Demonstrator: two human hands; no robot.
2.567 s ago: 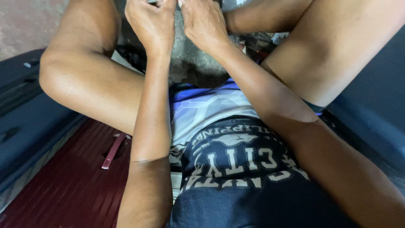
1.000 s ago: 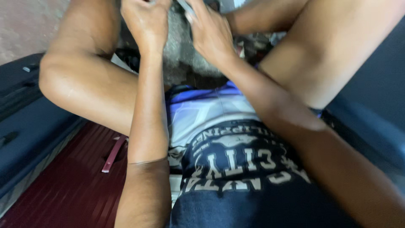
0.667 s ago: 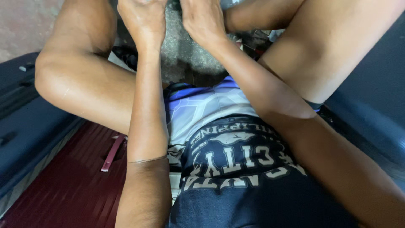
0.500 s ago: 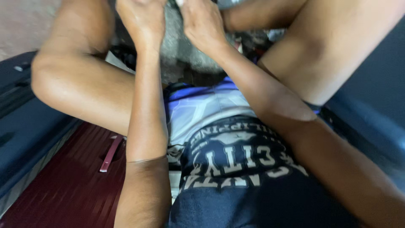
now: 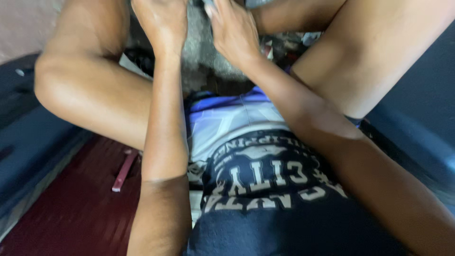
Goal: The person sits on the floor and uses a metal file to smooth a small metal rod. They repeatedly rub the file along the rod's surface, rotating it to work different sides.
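My left hand [image 5: 161, 21] and my right hand [image 5: 232, 31] reach out side by side between my bent knees, at the top edge of the head view. Both are curled around something small that is mostly cut off by the frame; only a grey scrap [image 5: 207, 4] shows by the right fingers. I cannot tell what it is. Below the hands lies a rough grey patch of ground [image 5: 199, 52]. My dark printed shirt [image 5: 265, 189] and blue and white shorts [image 5: 227, 118] fill the lower middle.
A dark red mat or board [image 5: 71, 208] with a small red strip [image 5: 124, 171] lies at the lower left. Dark blue cushioned surfaces flank me on the left [image 5: 28, 147] and right [image 5: 417, 123]. Small clutter [image 5: 289, 45] sits beyond my right knee.
My hands stay together at the top of the view, shifting slightly; the right hand slid up off the grey ground. The view wobbles a little.
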